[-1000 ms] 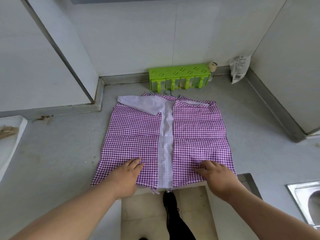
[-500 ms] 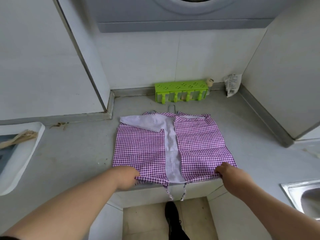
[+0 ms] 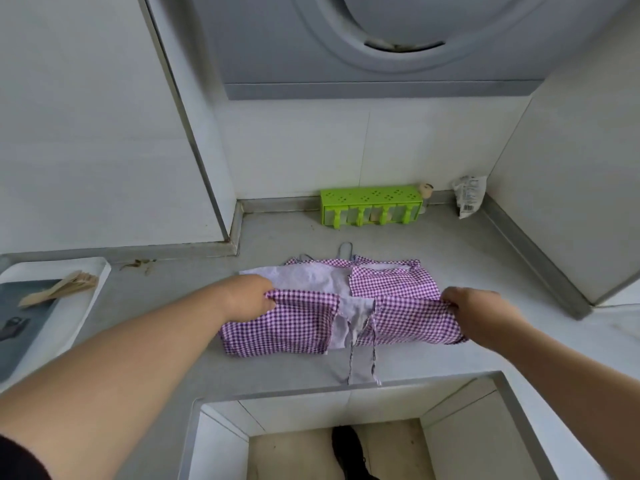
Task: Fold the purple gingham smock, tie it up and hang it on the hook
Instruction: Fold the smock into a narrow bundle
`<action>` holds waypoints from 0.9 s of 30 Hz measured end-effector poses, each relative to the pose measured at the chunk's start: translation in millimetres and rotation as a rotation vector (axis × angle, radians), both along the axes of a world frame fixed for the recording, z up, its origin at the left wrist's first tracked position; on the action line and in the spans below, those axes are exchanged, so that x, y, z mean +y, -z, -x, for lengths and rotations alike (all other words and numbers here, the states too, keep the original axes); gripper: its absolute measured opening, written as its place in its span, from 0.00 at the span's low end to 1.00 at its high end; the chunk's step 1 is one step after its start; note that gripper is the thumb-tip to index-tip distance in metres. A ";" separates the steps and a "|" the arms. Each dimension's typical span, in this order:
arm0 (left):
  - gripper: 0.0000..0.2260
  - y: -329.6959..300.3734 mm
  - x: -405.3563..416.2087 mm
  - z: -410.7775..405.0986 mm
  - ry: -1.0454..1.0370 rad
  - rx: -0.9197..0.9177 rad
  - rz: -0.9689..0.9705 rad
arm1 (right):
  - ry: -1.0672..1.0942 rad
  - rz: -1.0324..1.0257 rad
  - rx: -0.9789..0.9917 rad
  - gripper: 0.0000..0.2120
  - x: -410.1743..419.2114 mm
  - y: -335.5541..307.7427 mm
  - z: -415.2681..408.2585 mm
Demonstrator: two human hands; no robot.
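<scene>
The purple gingham smock (image 3: 391, 289) lies on the grey counter (image 3: 284, 237), its sides folded in and its lower half doubled up over the upper half. My left hand (image 3: 247, 297) grips the left corner of the raised hem. My right hand (image 3: 479, 315) grips the right corner. Both hold the hem about midway up the garment. Two thin ties (image 3: 362, 355) trail from the centre toward the counter's front edge. A small metal hanging loop (image 3: 346, 249) sticks out past the collar.
A green hook rack (image 3: 372, 206) stands against the back wall, with a small jar (image 3: 426, 192) and a white packet (image 3: 469, 195) to its right. A white tray (image 3: 52, 306) with wooden sticks sits at the left. The counter has a front cut-out above the floor.
Both hands went from pressing flat on the smock's lower part to gripping its hem corners. They have lifted the hem away from the counter edge and folded it up over the garment.
</scene>
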State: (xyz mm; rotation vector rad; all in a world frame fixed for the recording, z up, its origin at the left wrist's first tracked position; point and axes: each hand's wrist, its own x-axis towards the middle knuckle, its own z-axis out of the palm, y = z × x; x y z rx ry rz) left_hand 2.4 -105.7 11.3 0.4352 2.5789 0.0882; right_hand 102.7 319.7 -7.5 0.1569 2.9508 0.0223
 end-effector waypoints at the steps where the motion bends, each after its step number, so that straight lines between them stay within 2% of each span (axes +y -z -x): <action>1: 0.10 -2.6 -0.6 7.9 -0.023 0.042 -0.014 | -0.003 0.018 0.030 0.13 0.1 -5.5 12.1; 7: 0.12 0.8 4.3 67.3 -0.161 0.197 0.058 | -0.077 -0.002 0.088 0.11 5.7 -5.9 115.7; 12: 0.12 24.2 15.4 116.6 -0.286 0.213 0.138 | -0.067 -0.028 -0.040 0.11 7.1 25.3 207.0; 17: 0.12 50.4 31.0 147.0 -0.356 0.226 0.217 | -0.062 -0.043 -0.138 0.14 7.1 60.1 252.5; 21: 0.12 70.3 41.8 151.6 -0.454 0.277 0.133 | -0.077 -0.056 -0.192 0.16 5.3 83.9 269.8; 23: 0.16 81.9 44.7 148.2 -0.381 0.314 0.101 | -0.089 -0.074 -0.213 0.17 3.0 95.2 277.5; 25: 0.18 92.7 47.8 142.7 -0.217 0.322 0.053 | -0.093 -0.089 -0.226 0.19 0.1 105.3 285.6; 27: 0.19 104.2 48.8 136.9 -0.017 0.242 0.010 | -0.081 -0.121 -0.234 0.20 -2.2 114.2 291.8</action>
